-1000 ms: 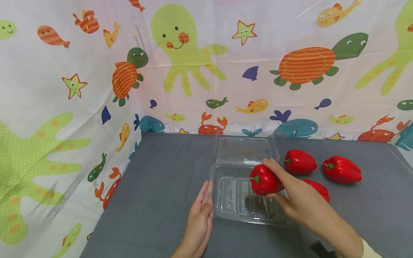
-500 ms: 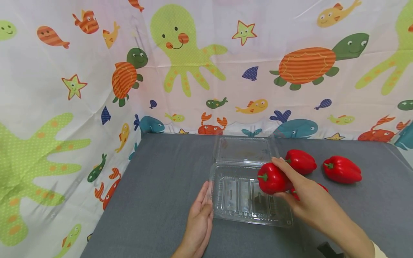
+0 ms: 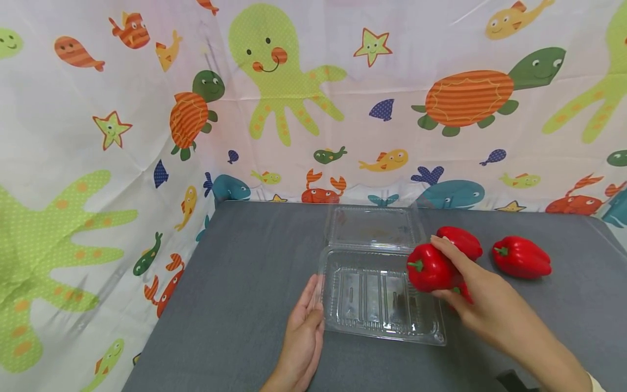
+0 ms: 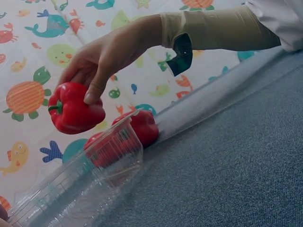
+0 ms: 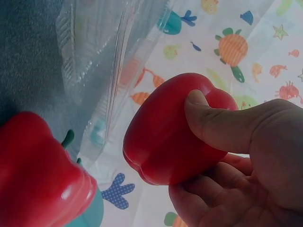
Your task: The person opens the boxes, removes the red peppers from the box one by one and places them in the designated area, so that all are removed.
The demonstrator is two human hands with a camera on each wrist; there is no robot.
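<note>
My right hand grips a red bell pepper with a green stem, thumb on one side and fingers on the other. In the head view the pepper overlaps the right edge of a clear plastic clamshell container, whose lid lies folded back. The left wrist view shows the held pepper raised above the container's rim. My left hand rests against the container's left wall, its fingers straight along the side. Two more peppers, a back one and one mostly hidden behind my right hand, lie beside the container.
Another red bell pepper lies farther right on the grey tabletop. A fabric backdrop printed with sea animals rises behind the table and on the left. A dark strap sits around the right sleeve.
My right hand has moved right with the bell pepper, from over the container's middle to its right edge. The left hand and the container stay in place.
</note>
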